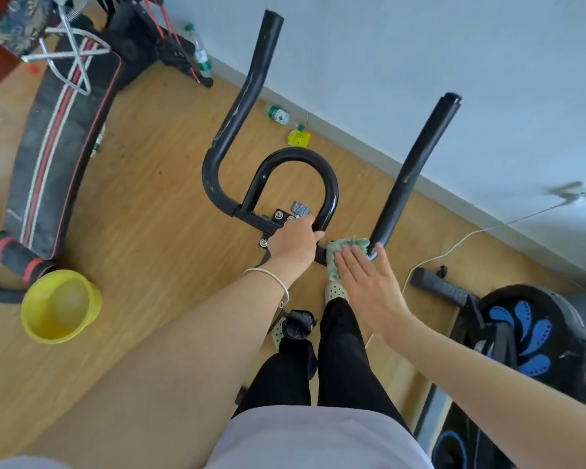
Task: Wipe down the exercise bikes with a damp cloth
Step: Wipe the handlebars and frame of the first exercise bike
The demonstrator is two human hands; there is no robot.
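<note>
Below me stand the black handlebars point(251, 79) of an exercise bike, with two long horns and a central loop point(329, 184). My left hand point(295, 240) grips the crossbar at the base of the loop. A green cloth point(339, 252) lies against the crossbar near the foot of the right horn point(416, 164). My right hand point(366, 282) presses flat on the cloth with its fingers straight and spread. A silver bangle sits on my left wrist.
A yellow bucket point(60, 306) stands on the wooden floor at the left. A black sit-up bench point(58, 157) lies beyond it. Plastic bottles point(278, 115) rest by the wall. A black-and-blue machine point(528, 336) and a white cable point(454, 247) are at the right.
</note>
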